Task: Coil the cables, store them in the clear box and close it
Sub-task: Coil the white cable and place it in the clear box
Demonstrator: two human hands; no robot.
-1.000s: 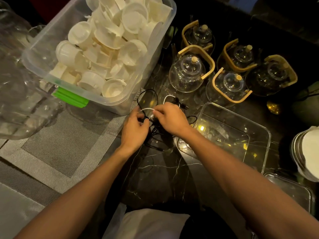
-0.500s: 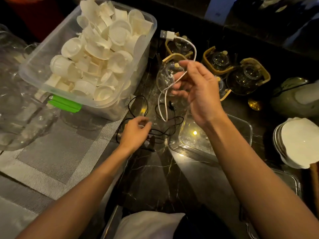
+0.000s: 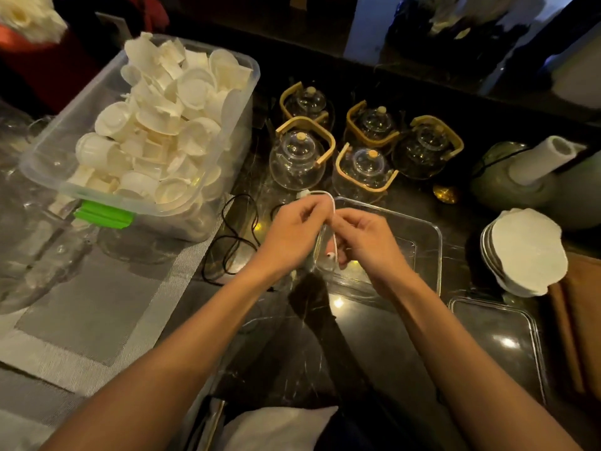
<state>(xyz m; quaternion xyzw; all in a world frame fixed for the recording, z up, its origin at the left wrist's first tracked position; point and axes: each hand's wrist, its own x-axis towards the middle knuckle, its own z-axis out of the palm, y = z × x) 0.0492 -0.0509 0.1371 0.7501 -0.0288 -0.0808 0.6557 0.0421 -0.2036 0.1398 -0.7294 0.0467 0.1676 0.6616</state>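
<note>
In the head view the job is only getting going. Both hands are working one white cable (image 3: 331, 208) just over the near-left corner of the clear box (image 3: 432, 242), which is sitting open with nothing visible inside. A black cable (image 3: 232, 236) is lying loose on the table (image 3: 374, 346) at about nine o'clock from the hands, not coiled yet. The flat clear lid (image 3: 497, 340) is waiting at about four o'clock from the box (apart from it, on the table). So, by my reckoning, the coiling of both cables, the storing and the closing are all still to do.

The left hand (image 3: 289, 232) is reaching in from seven o'clock, its fingers curled and pinching the white cable near the top loop and plug. The right hand (image 3: 364, 236) is coming in from five o'clock, its fingers bent around the cable's lower run, with the small end dangling just below between the two hands. Both forearms are stretching forward and converging.
</note>
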